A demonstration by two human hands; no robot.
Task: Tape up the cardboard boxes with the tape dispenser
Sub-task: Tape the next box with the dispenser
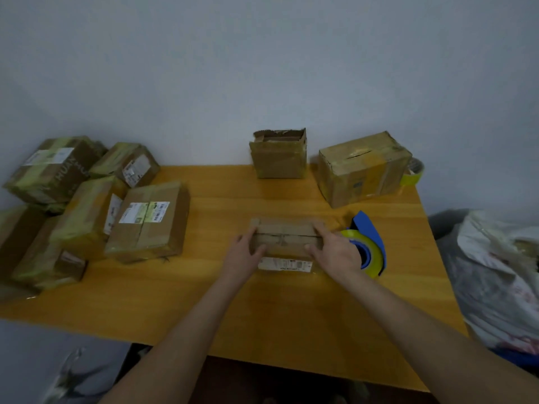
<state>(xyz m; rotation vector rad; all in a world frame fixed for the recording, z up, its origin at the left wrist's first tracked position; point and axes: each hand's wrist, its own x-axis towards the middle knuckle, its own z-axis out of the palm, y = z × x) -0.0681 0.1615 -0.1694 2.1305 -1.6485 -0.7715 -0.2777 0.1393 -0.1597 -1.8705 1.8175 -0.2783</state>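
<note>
Left hand (246,252) and right hand (335,252) grip cardboard box (287,237), long axis left-right.

Our left hand (243,253) and right hand (335,252) hold flat box (287,240) at both ends, mid-table. Tape dispenser (369,246) touches right hand, blocks its outward side. We have open strip of table (204,287) between flat box and box pile (87,199) crowding left edge. At far edge, open-topped box (278,156) and larger box (361,167) stand with narrow gap between them; tape roll (412,172) is tucked behind larger box. We see bare wood between these and flat box, also along near edge. Bags (495,272) crowd table's right side.
</note>
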